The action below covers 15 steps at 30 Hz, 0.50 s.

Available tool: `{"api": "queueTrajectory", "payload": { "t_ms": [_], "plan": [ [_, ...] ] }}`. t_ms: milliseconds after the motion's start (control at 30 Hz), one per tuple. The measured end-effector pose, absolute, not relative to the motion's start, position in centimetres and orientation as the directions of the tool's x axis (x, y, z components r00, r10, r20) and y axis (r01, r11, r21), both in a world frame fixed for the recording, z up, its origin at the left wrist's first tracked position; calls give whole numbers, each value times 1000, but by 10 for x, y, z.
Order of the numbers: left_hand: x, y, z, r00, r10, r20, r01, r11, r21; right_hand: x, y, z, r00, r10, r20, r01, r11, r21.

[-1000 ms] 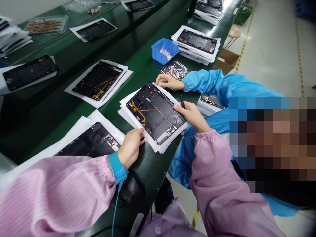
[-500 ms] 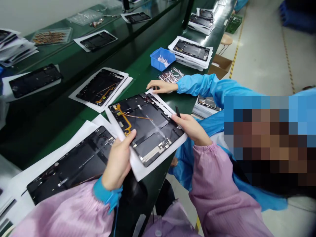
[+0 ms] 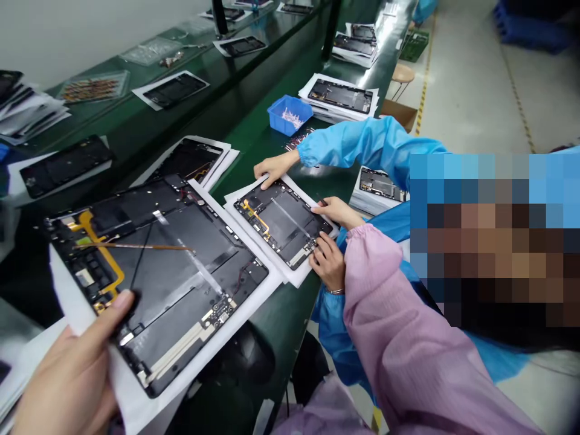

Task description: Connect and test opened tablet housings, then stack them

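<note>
My left hand (image 3: 86, 362) grips the near left edge of a tablet back housing (image 3: 181, 266) and the white paper under it, thumb on top. An orange flex cable and a thin copper-coloured strip show on this housing, which is tilted and close to me. My right hand (image 3: 339, 211) is closed on a slim black tool (image 3: 322, 202), its kind unclear. Its fingertips are at the right edge of a second tablet housing (image 3: 281, 220), on white paper over the bench. A co-worker's hands (image 3: 276, 169) in blue sleeves touch that second housing from both sides.
Behind stand a blue bin (image 3: 290, 115) of small strips and a paper-layered stack of housings (image 3: 342, 96). More housings lie on the shelf (image 3: 174, 89) at left, beside a clear tray (image 3: 93, 87) of copper-coloured parts. The co-worker sits close at right.
My left hand has brought the housing with the copper strip left and nearer me. My right hand has let go of it. The second housing now shows, with both the co-worker's hands at it.
</note>
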<state>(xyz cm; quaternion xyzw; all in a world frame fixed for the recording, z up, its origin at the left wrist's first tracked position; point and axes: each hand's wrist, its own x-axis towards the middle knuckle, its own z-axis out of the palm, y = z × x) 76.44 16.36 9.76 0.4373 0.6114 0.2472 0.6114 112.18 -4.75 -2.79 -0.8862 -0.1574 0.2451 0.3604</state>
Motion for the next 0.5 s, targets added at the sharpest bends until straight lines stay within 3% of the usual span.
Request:
{"api": "queueTrajectory", "payload": {
  "t_ms": [100, 233, 367, 433, 500],
  "plan": [
    [777, 147, 103, 203, 849, -487, 275, 428, 861, 1128, -50, -21, 826, 462, -323, 102, -685, -721],
    [794, 126, 114, 206, 753, -625, 293, 562, 774, 1128, -50, -13, 883, 418, -214, 149, -682, -716],
    [801, 119, 113, 226, 731, -644, 262, 591, 763, 1100, -54, 7, 955, 288, 74, 258, -683, -683],
    [801, 117, 109, 223, 730, -646, 258, 594, 762, 1073, -58, 24, 949, 226, 221, 315, -621, -718],
    [801, 116, 105, 225, 724, -652, 252, 603, 756, 1040, -62, 39, 945, 273, 177, 295, -488, -822]
  ]
}}
